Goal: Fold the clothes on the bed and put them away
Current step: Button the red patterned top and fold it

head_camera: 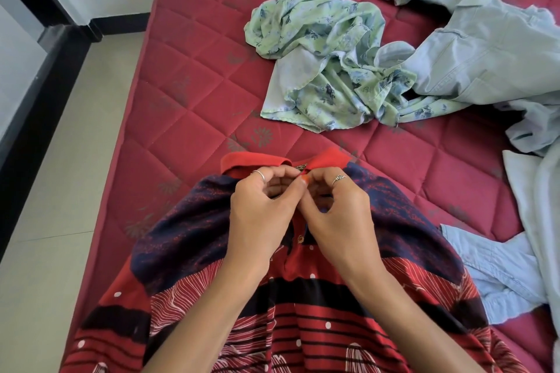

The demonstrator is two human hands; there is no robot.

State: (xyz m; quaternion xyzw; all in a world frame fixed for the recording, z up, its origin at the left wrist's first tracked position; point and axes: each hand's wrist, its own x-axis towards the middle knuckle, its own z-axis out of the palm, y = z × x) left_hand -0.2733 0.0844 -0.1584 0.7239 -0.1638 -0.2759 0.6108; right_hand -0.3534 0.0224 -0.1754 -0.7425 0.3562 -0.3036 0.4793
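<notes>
A red and navy patterned polo shirt (188, 239) lies front up on the red quilted mattress (188, 91), its red collar pointing away from me. My left hand (260, 215) and my right hand (336, 215) meet just below the collar. Both pinch the button placket with curled fingers and thumbs. A crumpled green floral shirt (321, 57) lies further back in the middle. A pale blue denim shirt (485, 48) sprawls at the back right.
More pale blue cloth (503, 269) lies at the right beside the polo shirt. The mattress's left edge drops to a beige tiled floor (60, 191). A white wall with black skirting (27, 106) runs along the far left.
</notes>
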